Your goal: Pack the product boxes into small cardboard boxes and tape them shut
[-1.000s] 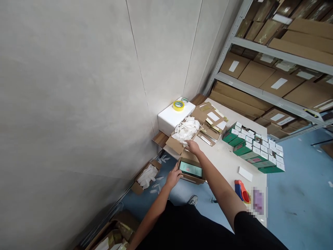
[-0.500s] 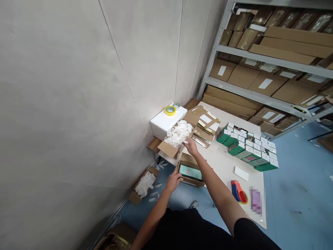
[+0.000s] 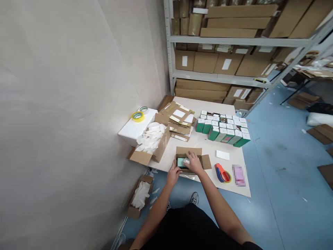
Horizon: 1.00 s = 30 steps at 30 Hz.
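Note:
A small open cardboard box [image 3: 188, 150] stands at the table's near edge with its flaps folded out. Inside it lies a pale green box [image 3: 181, 162], partly covered by my right hand. My left hand [image 3: 172, 175] is closed on the near left corner of the cardboard box. Reaching into the cardboard box from above, my right hand [image 3: 194, 164] has its fingers closed on a piece of crumpled white paper [image 3: 186, 161] over the green box. Left of these, a larger open carton [image 3: 161, 145] is heaped with white crumpled paper pieces [image 3: 152, 136].
Green-and-white boxes [image 3: 226, 127] stand in rows on the table, beyond a white card [image 3: 222, 155] and a tape dispenser [image 3: 222, 173]. Flattened cardboard [image 3: 179, 116] lies at the back. Yellow tape [image 3: 137, 116] rests on a white block [image 3: 128, 131]. Shelves [image 3: 229, 41] rise behind.
My right hand has moved from the larger carton of paper into the small cardboard box, carrying a white paper piece. My left hand stays on the box. The view has turned right.

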Tool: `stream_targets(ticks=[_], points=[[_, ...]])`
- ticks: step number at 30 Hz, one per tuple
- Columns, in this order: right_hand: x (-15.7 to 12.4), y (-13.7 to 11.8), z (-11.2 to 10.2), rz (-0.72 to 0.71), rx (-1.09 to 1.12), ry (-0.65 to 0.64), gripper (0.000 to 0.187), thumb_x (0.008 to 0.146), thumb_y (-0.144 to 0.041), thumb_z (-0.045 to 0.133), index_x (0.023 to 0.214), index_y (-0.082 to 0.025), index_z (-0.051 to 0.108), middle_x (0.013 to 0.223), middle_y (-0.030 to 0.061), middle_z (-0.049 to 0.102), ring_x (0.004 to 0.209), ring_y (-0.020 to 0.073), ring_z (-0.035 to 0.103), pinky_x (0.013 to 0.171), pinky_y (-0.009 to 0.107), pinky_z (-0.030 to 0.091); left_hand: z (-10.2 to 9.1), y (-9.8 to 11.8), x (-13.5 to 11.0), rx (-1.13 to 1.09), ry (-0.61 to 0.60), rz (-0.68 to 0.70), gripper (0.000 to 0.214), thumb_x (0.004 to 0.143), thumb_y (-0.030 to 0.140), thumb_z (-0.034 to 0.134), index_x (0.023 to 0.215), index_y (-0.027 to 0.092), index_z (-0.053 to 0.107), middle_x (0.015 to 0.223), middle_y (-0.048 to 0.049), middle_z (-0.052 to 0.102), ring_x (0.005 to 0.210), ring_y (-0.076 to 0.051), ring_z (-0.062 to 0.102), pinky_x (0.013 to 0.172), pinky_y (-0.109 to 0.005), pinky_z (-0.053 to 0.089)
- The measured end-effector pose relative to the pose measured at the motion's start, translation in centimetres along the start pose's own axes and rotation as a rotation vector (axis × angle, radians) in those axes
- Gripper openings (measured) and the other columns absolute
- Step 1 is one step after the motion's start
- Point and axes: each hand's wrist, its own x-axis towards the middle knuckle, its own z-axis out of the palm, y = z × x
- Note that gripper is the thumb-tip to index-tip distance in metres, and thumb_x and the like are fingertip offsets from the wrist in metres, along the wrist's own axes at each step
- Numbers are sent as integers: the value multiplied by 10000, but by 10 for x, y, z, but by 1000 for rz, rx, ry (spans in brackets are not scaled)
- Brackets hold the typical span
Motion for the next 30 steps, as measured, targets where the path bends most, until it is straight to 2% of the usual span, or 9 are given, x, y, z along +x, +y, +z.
stream_targets(ticks=[3, 8, 13, 15, 18, 21, 24, 27, 30], points=[[-11, 28, -6, 63, 28, 7, 835, 803, -411, 786, 1555, -257, 457, 1614, 155, 433, 1500, 386, 371, 1176, 551, 395, 17, 13, 15, -7, -11, 30, 61, 921, 203, 649, 926, 210, 709, 1706, -118, 296, 1394, -307, 560, 1075, -420, 504], [-22, 74, -38, 119, 82, 157, 742, 860, -403, 710, 1548, -260, 473, 1593, 135, 463, 1495, 353, 401, 1210, 525, 379, 41, 29, 36, -14, -18, 25, 65, 904, 213, 652, 921, 214, 715, 1698, -127, 313, 1439, -320, 512, 1083, -440, 503], [-34, 105, -61, 188, 103, 221, 672, 886, -375, 666, 1529, -278, 496, 1592, 112, 472, 1501, 333, 402, 1223, 529, 375, 63, 36, 62, -32, -33, 17, 47, 886, 241, 668, 900, 226, 710, 1689, -109, 339, 1428, -310, 525, 1091, -444, 504], [-40, 114, -62, 221, 119, 245, 657, 897, -367, 645, 1531, -283, 494, 1595, 108, 469, 1496, 328, 410, 1218, 532, 385, 70, 35, 77, -35, -63, 42, 34, 881, 237, 672, 888, 223, 702, 1699, -106, 317, 1443, -315, 507, 1111, -452, 489], [-50, 128, -58, 302, 140, 267, 639, 897, -339, 624, 1521, -270, 505, 1579, 116, 485, 1483, 320, 430, 1215, 528, 393, 75, 28, 102, -13, -125, 87, 29, 847, 211, 705, 840, 207, 677, 1702, -114, 306, 1532, -341, 373, 1184, -502, 412], [-62, 137, -48, 411, 141, 282, 616, 896, -322, 603, 1501, -232, 525, 1567, 138, 496, 1479, 309, 439, 1223, 507, 384, 74, 13, 125, 20, -186, 53, 85, 810, 186, 736, 858, 199, 666, 1704, -132, 294, 1549, -375, 328, 1208, -557, 363], [-72, 140, -34, 510, 142, 303, 625, 882, -313, 593, 1496, -222, 526, 1555, 143, 514, 1473, 306, 455, 1206, 492, 404, 68, -7, 139, 3, -208, -6, 421, 761, 172, 778, 1163, 205, 658, 1699, -167, 292, 1543, -377, 340, 1209, -535, 362], [-80, 145, -19, 608, 157, 314, 654, 856, -310, 581, 1499, -207, 518, 1519, 141, 558, 1426, 312, 515, 1161, 493, 454, 63, -29, 143, -86, -144, -103, 874, 687, 205, 853, 1469, 181, 461, 1654, -207, 367, 1534, -375, 354, 1205, -471, 376], [-85, 153, -4, 715, 127, 306, 630, 854, -338, 552, 1451, -138, 560, 1405, 185, 644, 1322, 347, 609, 1066, 511, 529, 58, -45, 144, -217, -164, -233, 957, 684, 275, 874, 1505, 149, 399, 1465, -198, 598, 1378, -354, 558, 1099, -419, 482]])
